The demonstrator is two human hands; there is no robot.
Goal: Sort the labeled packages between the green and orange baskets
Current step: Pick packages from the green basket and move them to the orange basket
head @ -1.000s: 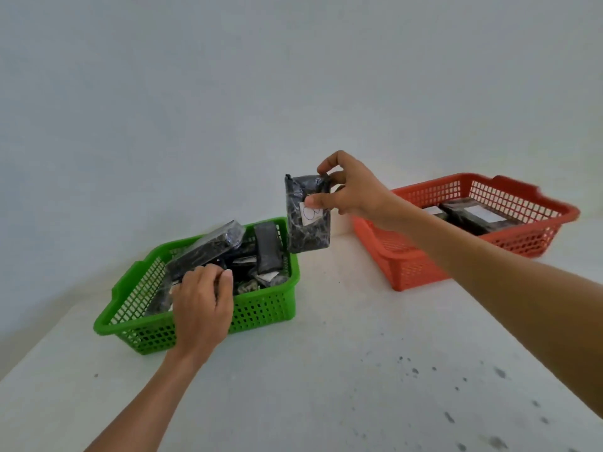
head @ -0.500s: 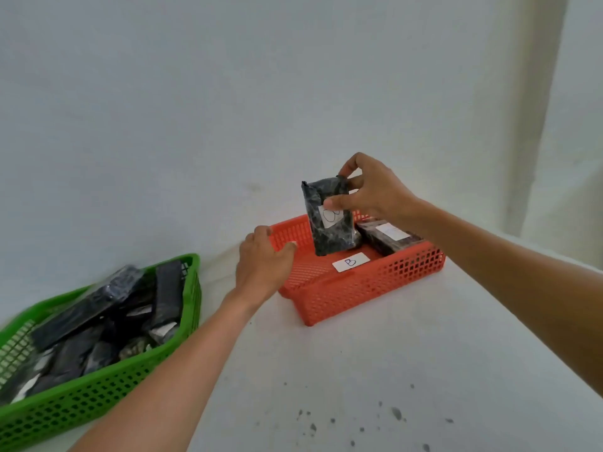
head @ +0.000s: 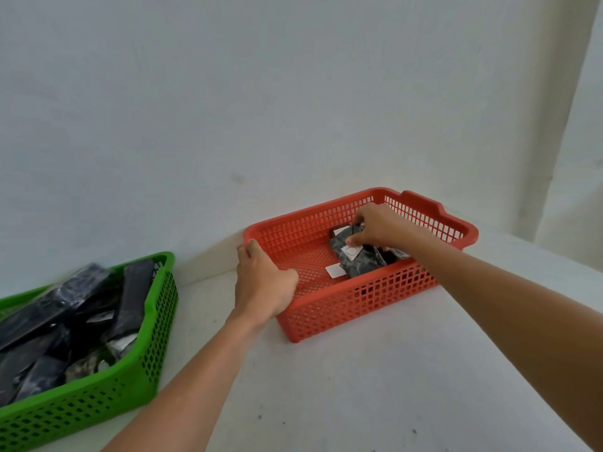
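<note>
The orange basket point(head: 346, 305) stands at centre right on the white surface. My right hand point(head: 380, 228) reaches into it and pinches a black wrapped package with a white label point(head: 357, 259), which lies low inside the basket on other dark packages. My left hand point(head: 262, 282) grips the orange basket's near left corner rim. The green basket point(head: 130, 380) sits at the lower left, filled with several black packages point(head: 58, 324).
A white label point(head: 335, 271) shows on the orange basket's front wall from inside. A pale wall rises right behind both baskets. The white surface bears small dark specks near the front.
My right hand lowered the black package from above the orange basket down into it. My left hand moved from the green basket to the orange basket's corner. The view swung right.
</note>
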